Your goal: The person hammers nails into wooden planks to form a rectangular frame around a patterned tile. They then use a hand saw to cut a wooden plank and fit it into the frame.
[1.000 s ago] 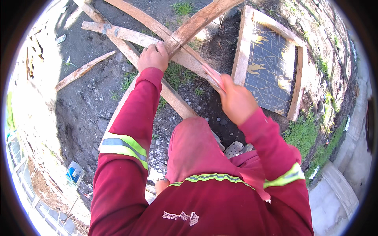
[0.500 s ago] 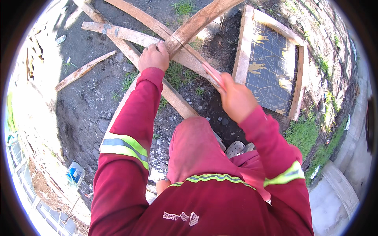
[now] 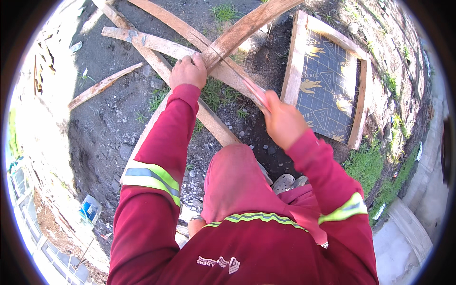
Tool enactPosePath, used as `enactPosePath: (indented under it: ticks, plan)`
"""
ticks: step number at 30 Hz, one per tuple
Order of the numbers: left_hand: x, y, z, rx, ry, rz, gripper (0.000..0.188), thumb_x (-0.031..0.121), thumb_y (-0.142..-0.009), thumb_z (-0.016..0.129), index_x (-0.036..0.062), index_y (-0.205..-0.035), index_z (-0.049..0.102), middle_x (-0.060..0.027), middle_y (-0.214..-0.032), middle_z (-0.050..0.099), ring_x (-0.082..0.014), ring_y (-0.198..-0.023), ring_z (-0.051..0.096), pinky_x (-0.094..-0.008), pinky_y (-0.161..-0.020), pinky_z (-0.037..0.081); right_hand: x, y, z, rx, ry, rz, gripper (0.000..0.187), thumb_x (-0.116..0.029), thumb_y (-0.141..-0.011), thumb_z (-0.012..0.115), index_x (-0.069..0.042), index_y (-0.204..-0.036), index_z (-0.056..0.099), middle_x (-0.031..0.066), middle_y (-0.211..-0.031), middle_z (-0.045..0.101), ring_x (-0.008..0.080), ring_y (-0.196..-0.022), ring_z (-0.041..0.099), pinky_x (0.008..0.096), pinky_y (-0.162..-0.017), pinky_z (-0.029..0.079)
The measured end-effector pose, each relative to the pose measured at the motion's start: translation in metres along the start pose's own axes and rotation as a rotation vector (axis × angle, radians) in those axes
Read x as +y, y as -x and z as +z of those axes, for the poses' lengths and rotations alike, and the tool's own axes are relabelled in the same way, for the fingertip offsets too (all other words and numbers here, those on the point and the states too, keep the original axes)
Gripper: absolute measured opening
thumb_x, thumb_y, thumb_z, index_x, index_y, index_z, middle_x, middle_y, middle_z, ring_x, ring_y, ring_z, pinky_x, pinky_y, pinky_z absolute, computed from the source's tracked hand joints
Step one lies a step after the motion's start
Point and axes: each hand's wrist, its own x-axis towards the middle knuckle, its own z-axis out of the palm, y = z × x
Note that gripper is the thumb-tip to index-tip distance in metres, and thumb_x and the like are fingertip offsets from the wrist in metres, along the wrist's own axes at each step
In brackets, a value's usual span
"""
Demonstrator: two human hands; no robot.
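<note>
My left hand [image 3: 189, 72] is closed round the near end of a wooden plank [image 3: 254, 26], which slants up to the far right. In my right hand [image 3: 286, 121] is a handsaw [image 3: 252, 88], seen nearly edge-on, its grip hidden in my fingers. Its thin blade lies across the plank just beyond my left hand. Beneath the plank, several boards cross on the ground, among them a long board [image 3: 164, 45] and another running toward my knee [image 3: 216, 124].
A dark printed panel in a wooden frame [image 3: 294, 57] lies at the right. A loose wood strip [image 3: 104, 85] rests on soil at the left. Grass [image 3: 363, 161] grows at the right, near a concrete edge [image 3: 411, 225]. A clear container with blue [image 3: 89, 210] stands at lower left.
My right hand and the saw have shifted slightly left along the cut line. The plank and my left hand sit a little farther right in the picture.
</note>
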Motion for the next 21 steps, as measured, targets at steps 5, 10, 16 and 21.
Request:
enactPosePath:
  ticks: [5,10,16,21]
  plan:
    - [0.005,-0.003,-0.008,-0.086,-0.011,-0.026,0.052,0.044,-0.097,0.039,0.0007,-0.095,0.067,-0.0241,-0.098,0.066,-0.0410,-0.093,0.063,-0.0492,-0.086,0.048,0.017,-0.007,0.026,0.093,-0.086,-0.035,0.021,-0.019,-0.093,0.053,-0.005,-0.107,0.046,0.0257,-0.076,0.064,0.0462,-0.073,0.063,0.0540,-0.067,0.051]
    - [-0.004,-0.002,0.005,0.014,0.002,0.019,0.051,0.044,-0.097,0.040,0.0014,-0.093,0.067,-0.0235,-0.097,0.066,-0.0407,-0.092,0.063,-0.0491,-0.085,0.049,0.032,0.119,-0.026,-0.040,0.058,0.141,0.030,-0.020,-0.092,0.057,-0.008,-0.116,0.044,0.0234,-0.075,0.062,0.0447,-0.067,0.063,0.0513,-0.058,0.052]
    - [0.003,0.000,-0.004,0.018,0.000,0.014,0.051,0.044,-0.096,0.039,0.0016,-0.093,0.067,-0.0242,-0.097,0.066,-0.0407,-0.093,0.063,-0.0492,-0.085,0.049,0.005,-0.043,0.027,0.152,-0.073,-0.123,0.018,-0.016,-0.094,0.053,-0.004,-0.103,0.043,0.0265,-0.070,0.060,0.0485,-0.069,0.059,0.0567,-0.064,0.047]
    - [0.002,-0.003,-0.006,0.011,0.025,0.032,0.052,0.044,-0.097,0.039,0.0000,-0.094,0.067,-0.0245,-0.096,0.066,-0.0412,-0.093,0.063,-0.0495,-0.085,0.048,0.034,0.036,0.020,0.120,-0.064,-0.110,0.021,-0.018,-0.094,0.053,-0.004,-0.106,0.045,0.0260,-0.073,0.063,0.0463,-0.071,0.063,0.0543,-0.063,0.050]
